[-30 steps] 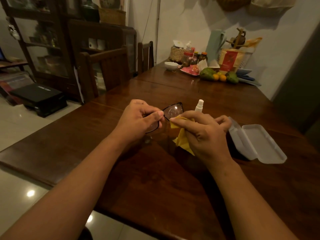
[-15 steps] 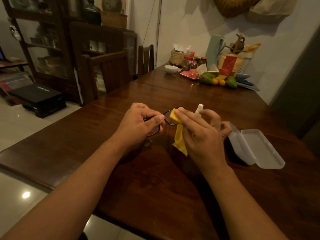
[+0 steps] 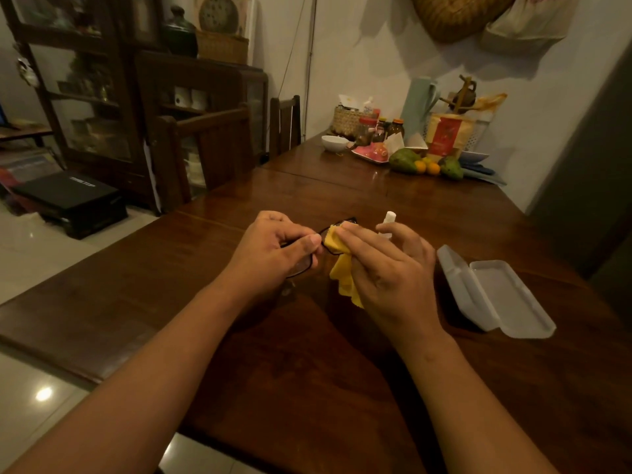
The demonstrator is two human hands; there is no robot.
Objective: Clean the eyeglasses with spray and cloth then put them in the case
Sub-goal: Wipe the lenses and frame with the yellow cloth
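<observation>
The left hand [image 3: 273,246] holds black glasses [image 3: 302,266] above the brown table [image 3: 307,388]. The right hand [image 3: 386,268] presses a yellow cloth [image 3: 343,278] on one lens. A small white spray bottle [image 3: 389,218] stands behind it. An open white case [image 3: 496,295] lies near, on the right.

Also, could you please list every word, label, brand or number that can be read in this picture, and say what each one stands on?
Nothing can be read with certainty.
Black box on the floor: a short pale logo, too blurred to read.
Red and cream packet at the table's far end: print too small to read.
Jars beside it: labels too small.
Spray bottle, white case, yellow cloth: no text visible.
</observation>
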